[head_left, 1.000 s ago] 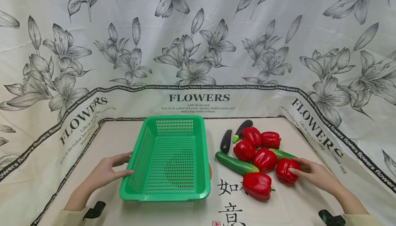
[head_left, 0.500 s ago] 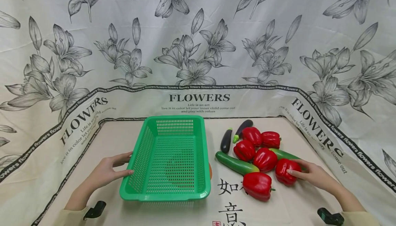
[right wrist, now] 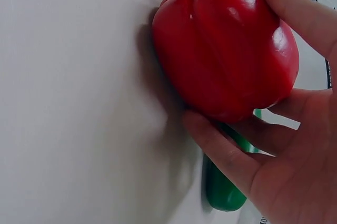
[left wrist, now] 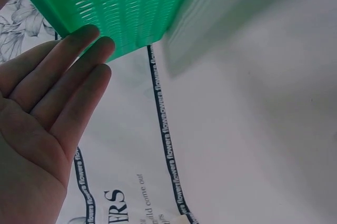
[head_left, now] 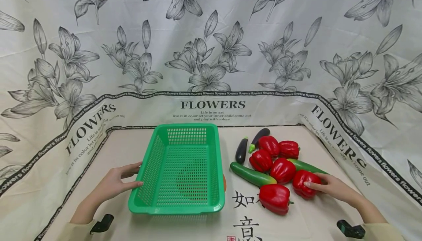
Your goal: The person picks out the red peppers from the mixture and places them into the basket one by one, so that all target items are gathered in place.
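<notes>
Currently, your left hand point(head_left: 113, 183): slanting in from the left, fingers nearly straight and loose, tips at the green basket's point(head_left: 184, 210) left side.
Your right hand point(head_left: 333, 188): slanting in from the right, thumb and fingers grasping a red pepper point(head_left: 300, 186).
That pepper: right of the basket, beside other peppers point(head_left: 282, 170).

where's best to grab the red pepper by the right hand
Best gripped, I'd say, around the bulging flanks of the red pepper, coming from the right with the right hand: the pepper's rounded body offers opposing sides to hold, and other red peppers crowd its left.
</notes>
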### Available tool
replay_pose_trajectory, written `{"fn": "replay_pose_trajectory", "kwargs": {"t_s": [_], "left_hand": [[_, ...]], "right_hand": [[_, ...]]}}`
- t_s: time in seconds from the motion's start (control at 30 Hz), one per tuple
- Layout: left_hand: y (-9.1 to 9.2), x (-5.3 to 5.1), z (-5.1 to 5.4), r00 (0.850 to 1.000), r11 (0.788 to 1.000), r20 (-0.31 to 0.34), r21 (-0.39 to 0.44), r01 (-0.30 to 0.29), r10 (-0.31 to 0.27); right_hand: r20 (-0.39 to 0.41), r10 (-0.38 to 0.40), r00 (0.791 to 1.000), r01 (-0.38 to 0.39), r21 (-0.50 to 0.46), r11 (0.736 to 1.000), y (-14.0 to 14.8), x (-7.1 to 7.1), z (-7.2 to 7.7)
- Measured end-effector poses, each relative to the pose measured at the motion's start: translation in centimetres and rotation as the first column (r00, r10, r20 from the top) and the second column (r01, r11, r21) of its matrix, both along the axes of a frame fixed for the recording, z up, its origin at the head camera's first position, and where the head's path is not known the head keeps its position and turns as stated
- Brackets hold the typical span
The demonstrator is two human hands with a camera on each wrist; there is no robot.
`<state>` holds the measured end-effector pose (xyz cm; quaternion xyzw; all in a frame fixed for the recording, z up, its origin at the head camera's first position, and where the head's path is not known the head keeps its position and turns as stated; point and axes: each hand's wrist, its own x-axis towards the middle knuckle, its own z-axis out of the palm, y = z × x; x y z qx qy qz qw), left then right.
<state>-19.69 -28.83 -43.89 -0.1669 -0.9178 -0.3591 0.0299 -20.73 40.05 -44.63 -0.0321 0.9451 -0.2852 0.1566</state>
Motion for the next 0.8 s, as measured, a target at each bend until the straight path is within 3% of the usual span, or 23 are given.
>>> {"fn": "replay_pose_trajectory", "kwargs": {"t_s": [0.53, 0.8], "left_hand": [[-0.13, -0.06, -0.16, 1.000, 1.000, 0.007, -0.002, 0.004, -0.004], [-0.07, -0.04, -0.10, 1.000, 1.000, 0.003, -0.003, 0.002, -0.002]], "right_hand": [[0.050, -0.042, 0.998, 0.043, -0.014, 0.999, -0.33, -0.31, -0.28], [0.132, -0.101, 0.986, 0.108, -0.051, 0.993, -0.44, -0.37, -0.39]]}}
